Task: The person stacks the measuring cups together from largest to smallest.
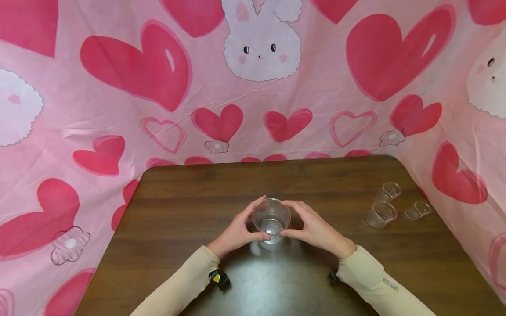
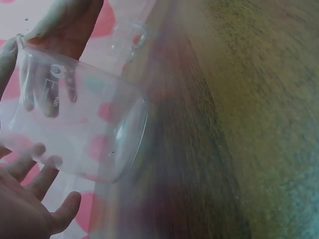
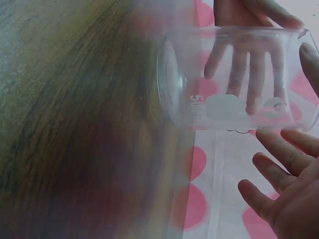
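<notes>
A large clear glass beaker (image 1: 272, 219) with white printed markings stands upright near the middle of the table, its rim toward me. My left hand (image 1: 239, 230) grips it from the left, thumb near the front of the rim and fingers along the side. From the right, my right hand (image 1: 316, 228) holds it the same way. In the right wrist view, fingers of both hands lie against the beaker's wall (image 3: 234, 74). Whether its base touches the wooden table (image 1: 189, 197) I cannot tell.
Three smaller clear beakers stand at the table's right side: a front one (image 1: 381, 216), one behind it (image 1: 389, 192) and one farther right (image 1: 417, 211). A pink cloth (image 1: 324, 79) with hearts and rabbits hangs around the back and sides.
</notes>
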